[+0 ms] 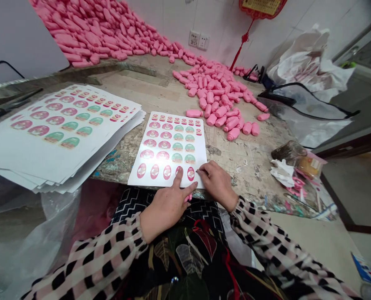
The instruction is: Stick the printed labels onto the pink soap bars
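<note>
A white sheet of stickers (185, 125) lies at the table's front edge, with rows of pink and green labels and oval ones along the bottom. My left hand (169, 204) rests over its lower edge, index finger and thumb spread on the paper. Its other fingers are curled around a small pink bottle (188, 198), mostly hidden under the hand. My right hand (218, 183) is at the sheet's right edge, beside the last oval sticker (190, 173). Its thumb and index finger are pinched together; what is between them is too small to make out.
To the left lies a thick stack of sticker sheets (48, 150). Many pink bottles (216, 96) are heaped along the wall and spill toward the sheet. At right are a dark glass jar (288, 152), crumpled tissue (282, 173) and a clear plastic bag (307, 112).
</note>
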The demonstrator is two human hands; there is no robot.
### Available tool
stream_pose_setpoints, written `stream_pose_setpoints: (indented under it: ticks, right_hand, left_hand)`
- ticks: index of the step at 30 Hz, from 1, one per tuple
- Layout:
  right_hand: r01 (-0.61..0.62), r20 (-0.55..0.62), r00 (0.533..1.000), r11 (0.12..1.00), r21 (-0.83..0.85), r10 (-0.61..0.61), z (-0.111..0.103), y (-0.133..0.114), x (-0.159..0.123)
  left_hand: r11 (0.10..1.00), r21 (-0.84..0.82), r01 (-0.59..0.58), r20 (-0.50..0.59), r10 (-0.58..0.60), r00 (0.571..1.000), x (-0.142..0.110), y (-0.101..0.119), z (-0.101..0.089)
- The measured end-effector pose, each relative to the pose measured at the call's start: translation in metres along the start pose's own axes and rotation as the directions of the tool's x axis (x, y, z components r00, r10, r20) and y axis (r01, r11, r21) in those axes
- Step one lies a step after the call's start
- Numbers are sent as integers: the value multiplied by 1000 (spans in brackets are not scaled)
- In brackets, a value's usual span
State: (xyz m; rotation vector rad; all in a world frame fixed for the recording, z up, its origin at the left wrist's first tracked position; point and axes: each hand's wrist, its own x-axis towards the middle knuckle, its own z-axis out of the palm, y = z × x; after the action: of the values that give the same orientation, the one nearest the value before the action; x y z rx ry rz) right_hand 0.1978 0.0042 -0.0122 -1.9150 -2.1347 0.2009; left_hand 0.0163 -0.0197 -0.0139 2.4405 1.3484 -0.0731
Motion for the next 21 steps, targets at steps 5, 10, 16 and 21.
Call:
stream_pose_setpoints:
  ticks: [5,10,16,21]
  right_hand:
    - [75,37,997,991,-107,-71,-7,0,7]
    - [137,97,987,985,-107,-127,-10,1,12]
    - [184,142,974,982,-29,-179,-13,9,18]
    - [110,146,981,985,130,-129,-7,11,14]
  left_hand:
    - [1000,-17,-3,2,3,1000,0,0,1]
    - [1000,-25,1,2,-1,1000,-1,1,1]
    - [1000,-27,4,7,-4,1000,0,1,2]
    - [999,-32,-1,-9,0,1000,0,0,5]
